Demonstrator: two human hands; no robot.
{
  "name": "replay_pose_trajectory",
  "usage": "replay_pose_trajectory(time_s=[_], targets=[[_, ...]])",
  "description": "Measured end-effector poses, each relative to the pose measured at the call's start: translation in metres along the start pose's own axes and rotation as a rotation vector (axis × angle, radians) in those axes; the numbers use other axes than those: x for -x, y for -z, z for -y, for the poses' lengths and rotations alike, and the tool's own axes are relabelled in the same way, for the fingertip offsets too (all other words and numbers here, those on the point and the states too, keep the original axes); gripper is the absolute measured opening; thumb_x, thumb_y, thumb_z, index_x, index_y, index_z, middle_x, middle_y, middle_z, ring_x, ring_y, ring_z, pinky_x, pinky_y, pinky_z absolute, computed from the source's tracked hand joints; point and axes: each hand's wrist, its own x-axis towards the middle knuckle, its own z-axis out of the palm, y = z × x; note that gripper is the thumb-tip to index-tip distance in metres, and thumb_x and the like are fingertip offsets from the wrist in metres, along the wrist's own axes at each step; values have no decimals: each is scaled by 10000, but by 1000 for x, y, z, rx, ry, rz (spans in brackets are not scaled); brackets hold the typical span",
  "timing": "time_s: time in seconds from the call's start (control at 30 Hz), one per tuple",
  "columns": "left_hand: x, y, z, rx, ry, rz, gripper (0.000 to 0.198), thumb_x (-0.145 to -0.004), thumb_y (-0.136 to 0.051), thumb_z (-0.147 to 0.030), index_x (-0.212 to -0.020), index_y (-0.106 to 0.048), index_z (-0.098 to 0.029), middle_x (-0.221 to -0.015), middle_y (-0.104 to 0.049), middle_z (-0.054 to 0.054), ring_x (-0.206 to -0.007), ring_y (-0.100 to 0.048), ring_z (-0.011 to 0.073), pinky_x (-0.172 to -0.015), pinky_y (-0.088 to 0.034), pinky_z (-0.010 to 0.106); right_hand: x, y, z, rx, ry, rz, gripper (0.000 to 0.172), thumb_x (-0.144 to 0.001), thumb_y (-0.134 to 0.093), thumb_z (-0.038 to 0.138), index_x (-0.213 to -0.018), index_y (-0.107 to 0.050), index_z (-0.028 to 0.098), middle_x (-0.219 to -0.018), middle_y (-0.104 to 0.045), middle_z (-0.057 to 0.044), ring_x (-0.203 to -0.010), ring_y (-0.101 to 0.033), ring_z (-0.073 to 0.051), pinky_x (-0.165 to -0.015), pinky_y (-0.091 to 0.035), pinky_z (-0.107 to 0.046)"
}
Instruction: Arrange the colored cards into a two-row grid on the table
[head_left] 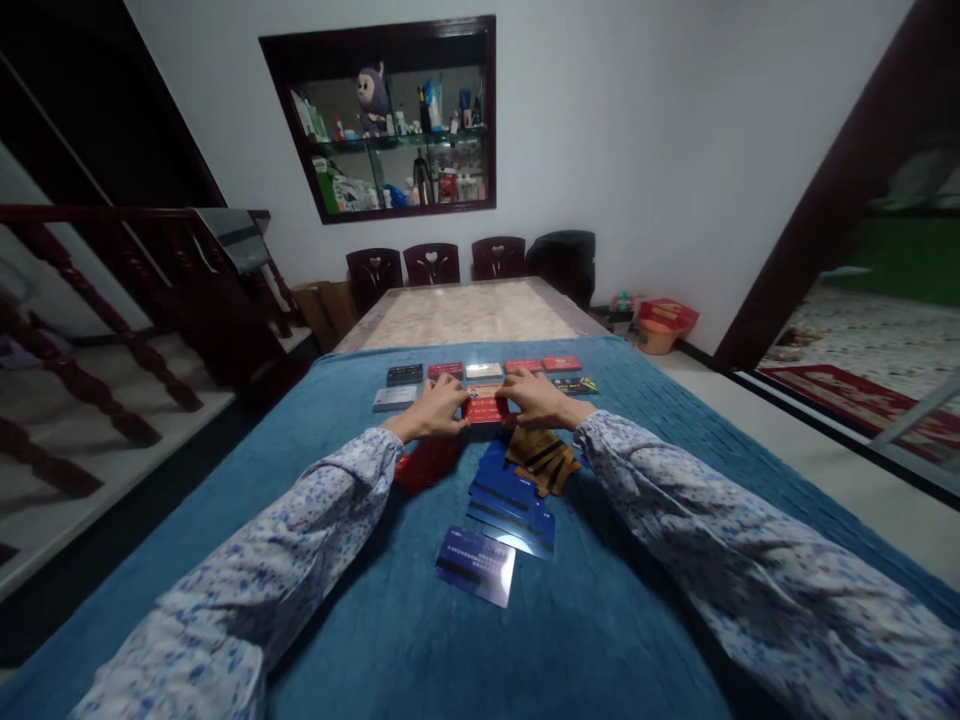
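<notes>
Soft, ribbed blue cloth (315, 560) is spread over the tabletop. Near its far edge, a glossy red card (486, 408) is pinched at its short ends between the left hand (436, 406) and the right hand (538, 398). Flat rectangular cards (480, 371) are ranged in a row just beyond, and fanned blue cards (511, 500) lie nearer.

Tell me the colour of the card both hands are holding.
Red, with a paler band along its top; the card shows in the head view, between the left hand and right hand.
</notes>
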Motion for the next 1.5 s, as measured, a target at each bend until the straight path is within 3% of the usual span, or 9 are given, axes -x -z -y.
replay_pose_trajectory(time_s=[0.17, 0.33, 0.5, 0.63, 0.83, 1.03, 1.5], targets=[[-25, 0, -1, 8, -4, -2, 280, -826, -648, -340, -1068, -693, -205, -1211, -611, 144, -1196, -452, 355, -972, -384, 520, -2, 1, -19, 2, -46, 5, 315, -856, -691, 359, -1131, -733, 211, -1332, -615, -156, -1229, -459, -356, -904, -424, -434], [-50, 0, -5, 1, -9, 12, 219, -840, -646, -330, -996, -704, -187, -1216, -611, 149, -1229, -441, 368, -982, -384, 524, -6, 1, -37, 7, -80, -8, 295, -862, -668, 319, -1124, -744, 206, -1328, -626, -157, -1214, -473, -359, -899, -425, -432], [-72, 2, -8, -12, -8, 23, 235, -867, -623, -349, -1016, -700, -184, -1199, -615, 158, -1236, -443, 370, -977, -399, 525, -12, 0, -56, 26, -108, -4, 358, -877, -655, 369, -1188, -718, 204, -1317, -637, -150, -1198, -478, -357, -866, -426, -420], [-87, 0, -8, -30, -20, 17, 294, -886, -610, -416, -1042, -696, -183, -1205, -617, 162, -1222, -446, 360, -986, -397, 538, -18, -2, -71, 15, -120, -12, 371, -888, -642, 479, -1128, -728, 209, -1297, -645, -150, -1181, -480, -354, -860, -412, -412], [-109, -5, -6, 5, -35, -4, 322, -855, -626, -453, -1002, -700, -176, -1177, -615, 168, -1209, -451, 376, -982, -392, 553, -27, -6, -90, 16, -151, 7, 316, -852, -639, 316, -1140, -722, 218, -1303, -645, -132, -1207, -479, -351, -862, -406, -410], [-129, -11, -3, 26, -14, 0, 328, -836, -619, -398, -1079, -710, -198, -1212, -604, 155, -1223, -438, 374, -974, -392, 547, -40, -12, -108, 17, -171, 11, 364, -848, -627, 348, -1174, -727, 222, -1308, -640, -135, -1208, -482, -363, -861, -406, -426], [-173, -22, 1, 31, 37, 3, 284, -824, -609, -331, -1024, -737, -175, -1230, -611, 170, -1248, -429, 390, -1009, -370, 590, -62, -21, -136, 27, -250, 37, 380, -846, -647, 319, -1216, -717, 264, -1379, -609, -112, -1246, -466, -374, -886, -428, -440]])
